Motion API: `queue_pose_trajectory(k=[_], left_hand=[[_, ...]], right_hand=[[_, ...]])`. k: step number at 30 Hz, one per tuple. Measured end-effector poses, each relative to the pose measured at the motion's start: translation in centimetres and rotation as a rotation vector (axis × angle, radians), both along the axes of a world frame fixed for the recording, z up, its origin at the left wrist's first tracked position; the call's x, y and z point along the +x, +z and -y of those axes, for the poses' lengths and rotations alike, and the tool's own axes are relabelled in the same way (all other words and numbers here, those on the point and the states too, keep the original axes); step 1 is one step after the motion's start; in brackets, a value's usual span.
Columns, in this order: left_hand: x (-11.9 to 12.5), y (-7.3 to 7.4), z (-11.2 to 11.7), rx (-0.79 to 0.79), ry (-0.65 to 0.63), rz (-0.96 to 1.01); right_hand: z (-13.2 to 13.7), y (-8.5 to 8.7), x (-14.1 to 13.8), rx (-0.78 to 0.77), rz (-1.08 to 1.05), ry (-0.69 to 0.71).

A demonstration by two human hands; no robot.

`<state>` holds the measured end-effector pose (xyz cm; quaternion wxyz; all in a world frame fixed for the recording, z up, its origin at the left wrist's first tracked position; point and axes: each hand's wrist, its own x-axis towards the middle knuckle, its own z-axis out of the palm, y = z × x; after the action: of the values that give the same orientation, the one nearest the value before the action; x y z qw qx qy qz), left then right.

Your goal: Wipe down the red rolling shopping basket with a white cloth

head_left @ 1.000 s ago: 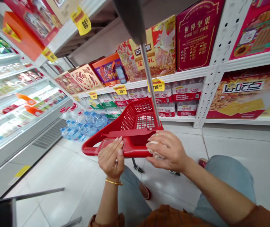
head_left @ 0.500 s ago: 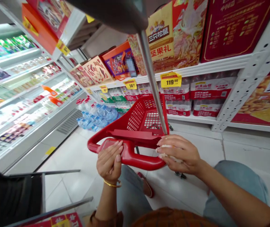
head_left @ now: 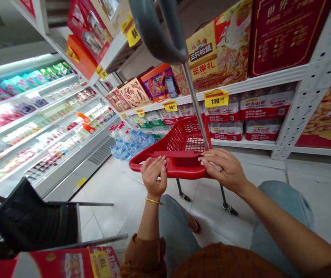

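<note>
Shelves (head_left: pixel 258 79) ahead; your left hand (head_left: pixel 153 175) clasps the cart handle (head_left: pixel 183 172), your right hand (head_left: pixel 227 170) beside it clutching a cloth (head_left: pixel 212 165).

One red trolley basket (head_left: pixel 183 162), two trolley wheels (head_left: pixel 229 208), one left hand (head_left: pixel 154 175), one right hand (head_left: pixel 226 170), one gold bangle (head_left: pixel 154 200)

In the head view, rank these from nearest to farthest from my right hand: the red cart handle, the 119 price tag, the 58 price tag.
1. red cart handle: under the right hand, touching.
2. 119 price tag: shelf edge, past the basket.
3. 58 price tag: same edge, farther left.
</note>
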<state>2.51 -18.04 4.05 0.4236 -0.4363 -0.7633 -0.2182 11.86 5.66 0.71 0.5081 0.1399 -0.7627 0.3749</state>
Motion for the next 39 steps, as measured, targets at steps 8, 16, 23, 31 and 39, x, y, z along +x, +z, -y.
queue_pose_trajectory(k=[8, 16, 23, 31, 39], left_hand=[[4.1, -1.5, -4.4, -0.036, -0.01, 0.015], [3.1, -2.5, -4.7, 0.064, -0.056, 0.051], [3.1, -2.6, -5.0, 0.107, -0.056, 0.057], [3.4, -2.8, -5.3, 0.118, -0.062, 0.048], [3.4, -2.8, -5.4, 0.126, -0.082, 0.038]], right_hand=[[4.2, 2.0, 0.9, 0.331, 0.022, -0.268], [2.8, -0.3, -0.6, 0.187, -0.088, -0.079], [0.6, -1.0, -1.3, -0.17, 0.05, 0.053], [3.7, 0.7, 0.4, 0.037, 0.016, -0.164], [3.3, -0.1, 0.1, 0.145, -0.083, -0.126]])
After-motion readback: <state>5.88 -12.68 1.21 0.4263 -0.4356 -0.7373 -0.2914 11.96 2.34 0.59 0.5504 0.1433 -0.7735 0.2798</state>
